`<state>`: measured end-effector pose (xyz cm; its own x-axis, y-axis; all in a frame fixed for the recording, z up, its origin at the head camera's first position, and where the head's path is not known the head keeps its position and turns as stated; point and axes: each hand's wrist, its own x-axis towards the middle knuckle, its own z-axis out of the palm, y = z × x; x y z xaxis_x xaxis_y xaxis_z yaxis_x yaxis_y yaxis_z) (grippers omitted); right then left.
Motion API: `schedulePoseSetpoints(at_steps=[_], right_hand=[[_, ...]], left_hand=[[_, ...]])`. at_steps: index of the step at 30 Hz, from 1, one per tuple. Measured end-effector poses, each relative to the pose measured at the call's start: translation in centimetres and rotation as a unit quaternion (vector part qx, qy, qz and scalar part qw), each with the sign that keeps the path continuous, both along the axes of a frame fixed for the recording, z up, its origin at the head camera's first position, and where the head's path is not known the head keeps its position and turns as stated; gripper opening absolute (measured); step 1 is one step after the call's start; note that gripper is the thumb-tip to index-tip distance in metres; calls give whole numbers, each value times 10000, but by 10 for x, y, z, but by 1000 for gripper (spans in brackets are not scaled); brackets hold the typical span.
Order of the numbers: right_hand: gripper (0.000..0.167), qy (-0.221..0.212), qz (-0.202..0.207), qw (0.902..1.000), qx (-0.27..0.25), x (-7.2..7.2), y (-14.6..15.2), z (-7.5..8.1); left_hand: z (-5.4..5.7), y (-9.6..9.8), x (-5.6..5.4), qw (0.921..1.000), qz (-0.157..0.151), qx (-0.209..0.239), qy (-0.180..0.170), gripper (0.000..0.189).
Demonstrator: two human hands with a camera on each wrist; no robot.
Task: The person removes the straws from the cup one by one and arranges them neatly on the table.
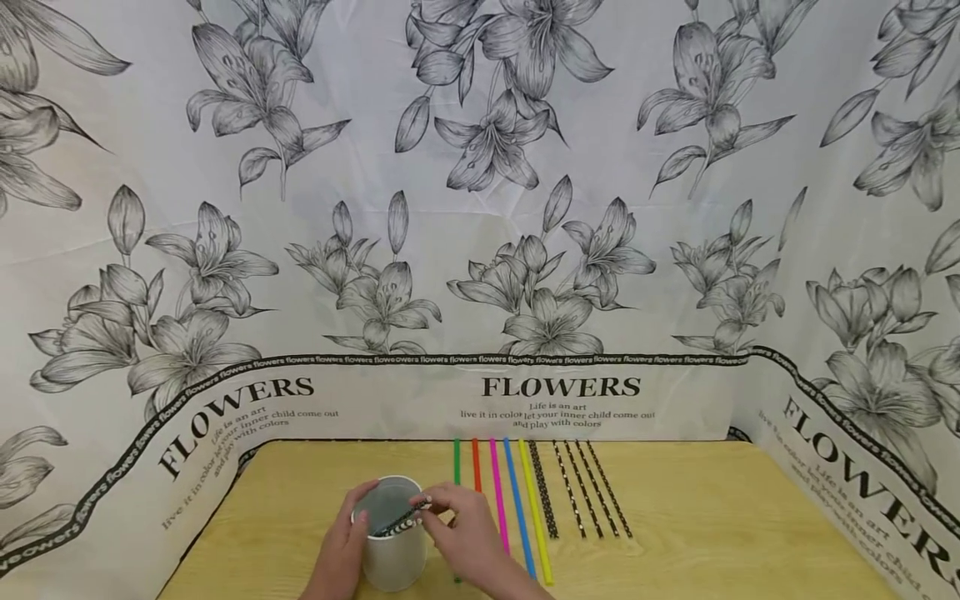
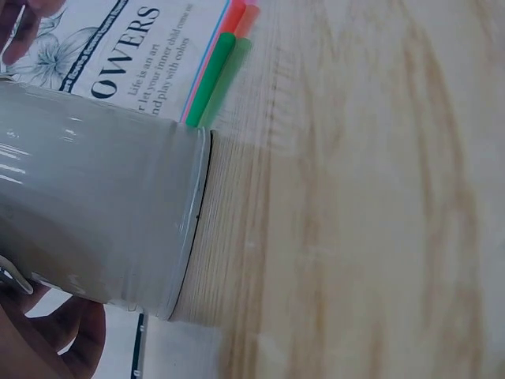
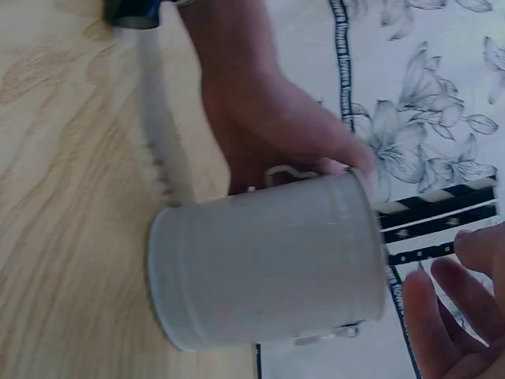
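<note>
A light grey metal can (image 1: 393, 562) stands upright on the wooden table, its mouth facing up. My left hand (image 1: 345, 546) grips the can's side, with the thumb at the rim; the right wrist view also shows this left hand (image 3: 272, 118) by a wire clip on the can. Several black-and-white patterned straws (image 3: 438, 209) lean in the can's mouth, their upper ends sticking out past the rim and their lower parts hidden inside. My right hand (image 1: 468, 533) pinches at the upper ends of these straws, thumb and fingers over the rim's right side.
Right of the can lie coloured straws in a row: green (image 1: 457, 462), red (image 1: 476, 467), pink (image 1: 498, 508), blue (image 1: 520, 517) and yellow (image 1: 536, 517). Several black patterned straws (image 1: 592, 492) lie farther right. A flower-printed cloth (image 1: 558, 317) hangs behind the table.
</note>
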<state>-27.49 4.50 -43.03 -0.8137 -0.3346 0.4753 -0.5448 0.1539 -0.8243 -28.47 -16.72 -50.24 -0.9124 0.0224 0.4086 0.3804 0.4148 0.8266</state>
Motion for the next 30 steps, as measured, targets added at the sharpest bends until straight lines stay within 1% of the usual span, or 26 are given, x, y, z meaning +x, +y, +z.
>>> schedulePoseSetpoints(at_steps=[2,5,8,10,13,16,18,22,23,25,28,30], right_hand=[[12,-313,87,9992,-232,2,6,6],[15,-799,312,9941,-665,2,15,18],[18,-1076,436,9866,-1145,0,27,32],[21,-1140,466,9803,-1547,-1,37,41],[26,-1137,345,9727,-1994,-5,56,55],[27,-1110,164,9704,-2139,-11,77,65],[26,-1158,-14,9670,-2268,-15,91,70],[29,-1273,-252,9565,-2613,-24,119,78],[31,-1285,-329,9555,-2636,-26,125,79],[35,-1326,-491,9567,-2546,-30,140,80],[40,-1435,-862,9620,-2159,-39,161,75],[42,-1547,-1158,9638,-1838,-46,175,68]], left_hand=[[-1,1,2,10000,-46,-33,-7,39],[-2,2,2,9999,-3,-73,70,38],[-3,1,2,9999,117,-81,86,38],[-4,1,2,9998,161,-87,31,38],[-3,2,3,9999,117,-91,-8,38],[-1,3,3,10000,47,-73,37,38],[0,4,3,10000,8,-80,23,38],[0,4,1,9999,-31,-94,-62,37],[0,4,1,9999,-19,-99,-71,37],[-1,4,0,9999,18,-107,-117,36],[-2,2,1,9998,68,-139,-126,37],[1,2,4,9997,59,-158,-182,37]])
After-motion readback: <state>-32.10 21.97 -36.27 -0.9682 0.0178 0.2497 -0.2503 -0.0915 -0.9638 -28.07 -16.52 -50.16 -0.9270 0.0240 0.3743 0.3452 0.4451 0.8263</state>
